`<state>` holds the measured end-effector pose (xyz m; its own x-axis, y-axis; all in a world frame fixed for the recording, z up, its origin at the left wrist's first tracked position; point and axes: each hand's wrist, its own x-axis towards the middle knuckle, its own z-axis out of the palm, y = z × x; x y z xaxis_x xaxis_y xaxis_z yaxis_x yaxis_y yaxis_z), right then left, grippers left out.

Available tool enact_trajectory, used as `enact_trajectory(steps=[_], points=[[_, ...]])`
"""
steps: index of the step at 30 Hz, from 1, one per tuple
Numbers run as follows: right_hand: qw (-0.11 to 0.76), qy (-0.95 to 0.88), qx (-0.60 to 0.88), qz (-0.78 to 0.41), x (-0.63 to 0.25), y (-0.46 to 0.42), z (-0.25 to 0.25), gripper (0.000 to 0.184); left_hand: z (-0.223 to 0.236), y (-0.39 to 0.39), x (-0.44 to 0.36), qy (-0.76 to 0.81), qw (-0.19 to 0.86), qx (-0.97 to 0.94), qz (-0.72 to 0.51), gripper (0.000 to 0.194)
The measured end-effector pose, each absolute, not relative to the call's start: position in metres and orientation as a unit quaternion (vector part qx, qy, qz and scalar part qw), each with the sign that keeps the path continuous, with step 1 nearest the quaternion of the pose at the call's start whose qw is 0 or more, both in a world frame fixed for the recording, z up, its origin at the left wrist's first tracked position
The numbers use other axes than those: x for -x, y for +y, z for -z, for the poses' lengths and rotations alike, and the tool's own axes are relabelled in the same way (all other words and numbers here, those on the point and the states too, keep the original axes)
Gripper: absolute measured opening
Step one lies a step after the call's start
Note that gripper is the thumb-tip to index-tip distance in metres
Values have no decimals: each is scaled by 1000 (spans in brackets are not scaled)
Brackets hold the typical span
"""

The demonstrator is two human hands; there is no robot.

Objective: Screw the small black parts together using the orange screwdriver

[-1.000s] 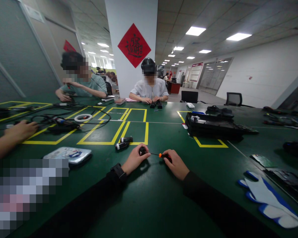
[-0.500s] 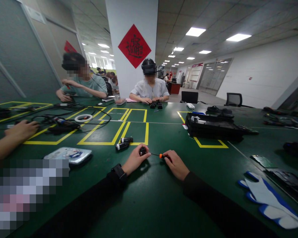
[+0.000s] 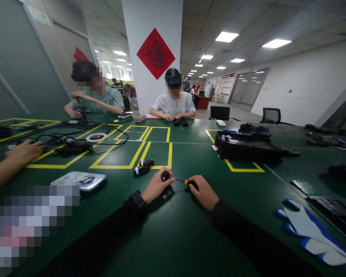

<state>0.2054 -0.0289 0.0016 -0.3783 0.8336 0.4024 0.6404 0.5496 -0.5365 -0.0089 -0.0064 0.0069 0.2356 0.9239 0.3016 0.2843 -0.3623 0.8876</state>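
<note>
My left hand [image 3: 157,185] is closed round a small black cylindrical part [image 3: 165,176], most of which the fingers hide. From the right, my right hand [image 3: 203,189] grips a screwdriver [image 3: 186,182] with an orange collar and a thin dark shaft. The shaft points left, its tip close to my left thumb and the black part; whether it touches the part I cannot tell. Just beyond my left hand lie two black cylinders [image 3: 142,170] with white bands, side by side on the green table [image 3: 173,238].
A clear case [image 3: 79,180] is left of my arms, near another person's hand [image 3: 25,151]. Cables [image 3: 72,144] and a white ring [image 3: 96,137] lie behind it. To the right are a black housing [image 3: 245,148] and white-blue gloves [image 3: 311,231]. Two people sit opposite.
Almost nothing differs. Both hands keep their hold on the black part and the screwdriver, and the view has shifted very slightly.
</note>
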Motion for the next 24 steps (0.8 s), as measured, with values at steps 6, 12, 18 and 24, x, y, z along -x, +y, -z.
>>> enact_trajectory(steps=[6, 12, 18, 24], points=[[311, -832, 443, -118, -204, -29, -1, 17, -8, -8, 8, 433, 357, -704, -436, 18], [318, -827, 444, -134, -204, -32, -4, 20, -7, -8, 9, 427, 365, -697, -446, 16], [327, -822, 445, -139, -205, -31, -4, 17, -8, -7, 10, 426, 371, -692, -450, 16], [334, -810, 455, -156, -205, -31, -3, 16, -8, -8, 9, 441, 364, -690, -445, 18]])
